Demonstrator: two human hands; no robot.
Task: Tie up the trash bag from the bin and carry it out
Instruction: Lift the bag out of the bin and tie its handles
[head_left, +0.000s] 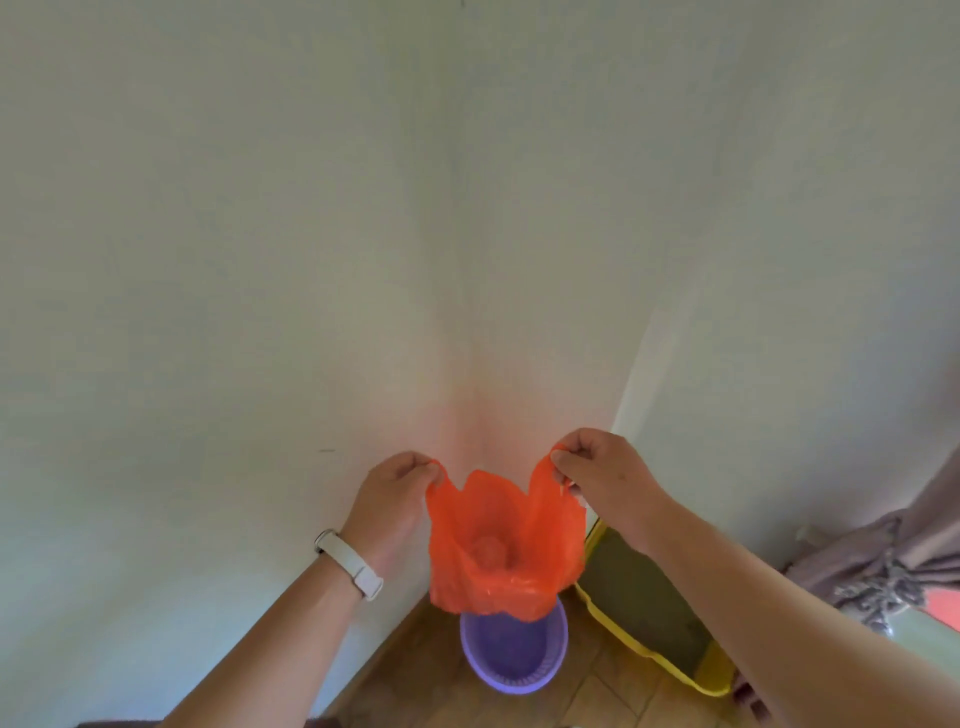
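With each handle pinched shut, my left hand (397, 480) and right hand (592, 467) hold the orange bag (501, 545) spread above the purple bin (511, 657), mouth open for knotting. Something rounded, possibly trash, sits inside. Corner walls (260, 312) and a yellow-edged panel (644, 613) crowd the lift.

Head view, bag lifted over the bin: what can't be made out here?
- Contents of the orange bag: only a blurred round shape shows through the plastic.
- Bottom of the purple bin: the bag hangs in front of its far rim.
- Left hand and right hand grip: fingertips curl behind the handles.
- Yellow-edged item: overlapped by the right forearm.
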